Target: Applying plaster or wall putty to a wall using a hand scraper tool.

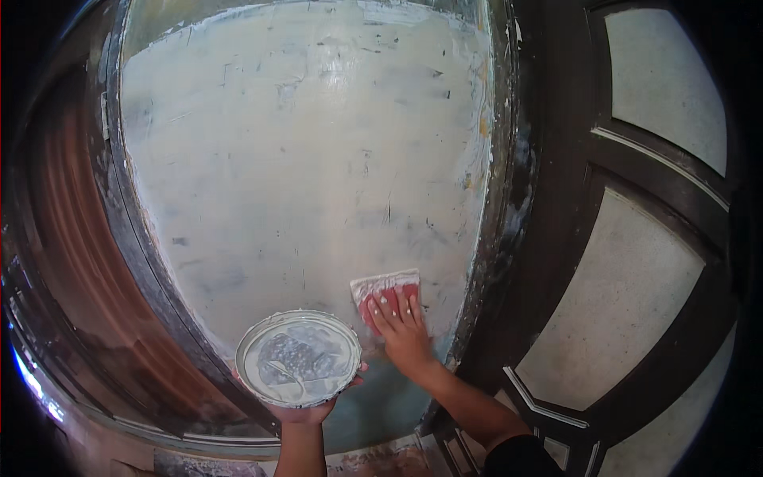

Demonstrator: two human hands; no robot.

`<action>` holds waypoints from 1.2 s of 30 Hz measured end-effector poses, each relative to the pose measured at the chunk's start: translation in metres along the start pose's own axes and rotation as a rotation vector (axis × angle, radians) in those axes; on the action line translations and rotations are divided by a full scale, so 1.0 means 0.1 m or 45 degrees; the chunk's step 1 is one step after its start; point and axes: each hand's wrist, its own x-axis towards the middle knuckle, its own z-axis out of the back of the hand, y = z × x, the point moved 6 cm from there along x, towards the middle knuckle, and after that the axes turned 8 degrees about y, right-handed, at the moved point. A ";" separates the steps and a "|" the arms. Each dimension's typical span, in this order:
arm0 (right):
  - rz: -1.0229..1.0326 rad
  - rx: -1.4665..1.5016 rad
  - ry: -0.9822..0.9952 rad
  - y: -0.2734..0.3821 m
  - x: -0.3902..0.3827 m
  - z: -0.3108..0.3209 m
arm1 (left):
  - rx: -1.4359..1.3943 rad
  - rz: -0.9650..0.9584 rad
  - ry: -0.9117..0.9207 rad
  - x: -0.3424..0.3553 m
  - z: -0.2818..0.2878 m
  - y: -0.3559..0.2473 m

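Note:
My left hand (306, 412) supports a round, shallow lid (356, 343) from below, its fingertips showing at the right rim. Wet, whitish putty (298, 359) is smeared across the inside of this lid, with a thicker streak near the front. My right hand (407, 340) presses a red, flat putty spreader (368, 306) against the wall panel (318, 175), fingers laid over its face. White putty coats the spreader's upper edge, and spots of it dot my fingers. A patchy, off-white layer with dark marks covers most of the panel.
Dark, worn frame strips (497, 199) border the panel. To the right stands a dark brown panelled door (556, 262) with pale insets. Reddish-brown wood (87, 215) lies to the left. A grey-green uncoated strip (373, 405) shows at the panel's bottom, above a stained ledge.

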 end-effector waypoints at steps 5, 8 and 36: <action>-0.369 0.971 -0.203 -0.12 -0.58 0.33 | 0.186 -0.015 -0.036 -0.25 0.05 0.02; -0.774 1.775 -0.331 -0.37 -0.86 0.50 | 0.180 0.022 -0.137 -0.43 0.36 0.15; -0.701 1.981 -0.483 -0.52 -1.26 0.79 | -0.265 0.442 -0.285 -0.46 0.38 1.24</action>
